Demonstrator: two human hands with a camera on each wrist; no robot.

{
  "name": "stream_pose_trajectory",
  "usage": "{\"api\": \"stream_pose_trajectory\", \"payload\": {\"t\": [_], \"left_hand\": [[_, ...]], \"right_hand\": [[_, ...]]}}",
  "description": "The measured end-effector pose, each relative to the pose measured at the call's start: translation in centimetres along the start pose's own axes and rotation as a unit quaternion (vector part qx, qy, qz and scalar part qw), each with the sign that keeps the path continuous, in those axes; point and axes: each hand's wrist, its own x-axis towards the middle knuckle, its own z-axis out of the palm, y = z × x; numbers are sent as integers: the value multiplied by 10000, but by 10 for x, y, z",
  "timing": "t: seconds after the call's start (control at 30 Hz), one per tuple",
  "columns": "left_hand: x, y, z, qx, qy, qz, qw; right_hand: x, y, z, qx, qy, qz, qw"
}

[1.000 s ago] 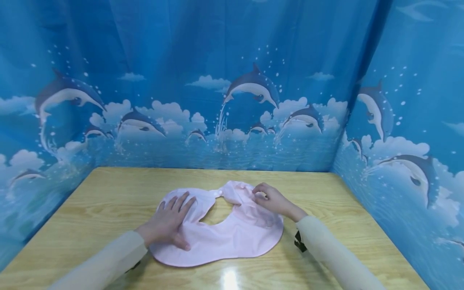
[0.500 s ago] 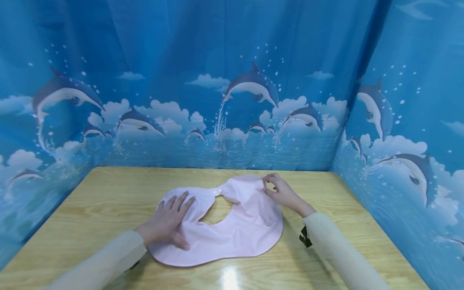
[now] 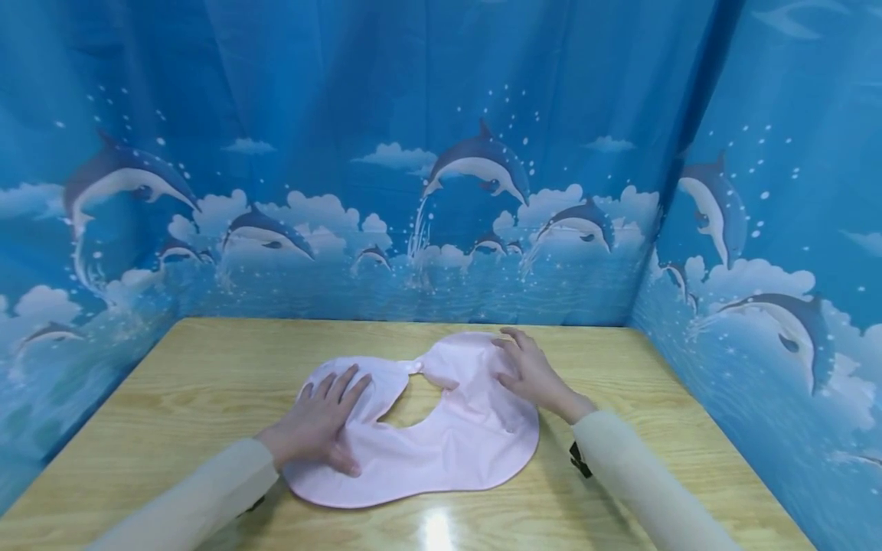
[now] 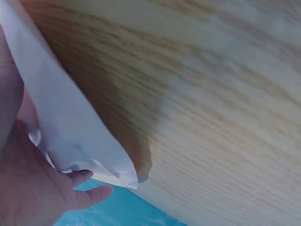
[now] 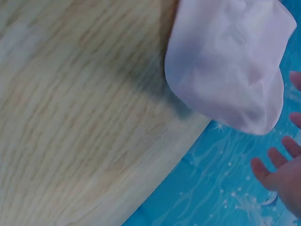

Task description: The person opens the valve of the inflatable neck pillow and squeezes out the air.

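Observation:
A pale pink baby bib [image 3: 441, 455] lies spread on the table, its neck opening in the middle and its two ends joined by a small fastening at the far side. My left hand [image 3: 310, 428] rests on the bib's left part with fingers spread. Over the far right edge, my right hand [image 3: 536, 376] has its fingers parted, fingertips right at the cloth. Soft wrinkles run across the right half of the bib. In the left wrist view the bib's edge [image 4: 80, 113] lifts in a fold beside the hand. The right wrist view shows the right hand's fingers [image 5: 263, 174] extended, apart from the bib.
The wood-grain table [image 3: 207, 367] extends around the bib. A blue curtain [image 3: 331, 115] printed with dolphins stands behind the table and along its right side.
The right hand pulled the bib's crumpled far right part outward and flattened it, then let go and spread its fingers. The left hand has stayed in place.

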Motion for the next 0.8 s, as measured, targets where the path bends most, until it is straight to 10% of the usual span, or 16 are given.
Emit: {"api": "stream_pose_trajectory", "payload": {"t": [0.2,0.47,0.8], "left_hand": [[0,1,-1,-21,-50,-35,10000],[-5,11,-4,429,235,-85,9988],[-9,24,-6,32,45,-393,9992]], "right_hand": [[-3,-13,12,35,-593,-682,9959],[-9,-16,24,66,-2110,299,9770],[-19,-12,20,25,-2751,516,9600]]}}
